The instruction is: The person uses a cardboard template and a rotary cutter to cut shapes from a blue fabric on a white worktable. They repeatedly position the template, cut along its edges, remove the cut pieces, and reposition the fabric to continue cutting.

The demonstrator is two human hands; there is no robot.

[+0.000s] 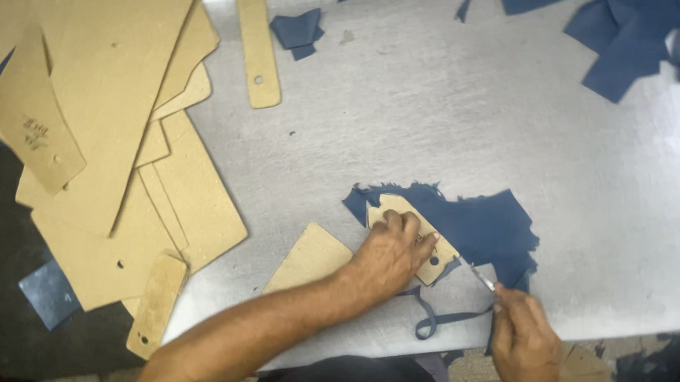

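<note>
- Your left hand point(391, 252) presses fingers flat on a cardboard template point(412, 233) over blue leather point(481, 224), mid-front of the scratched metal table point(467, 120).
- Right hand point(523, 344) pinches a small knife point(484, 278).
- Template pile point(111, 105) sits left, blue scraps point(631, 36) far right.

Soft overhead light falls brightest on the grey metal table point(467, 120), which shows a pale, hazy sheen without hard glare, while the edges and lower corners sink into dim shadow, and the whole view is slightly soft, with mild bending toward the edges.
</note>
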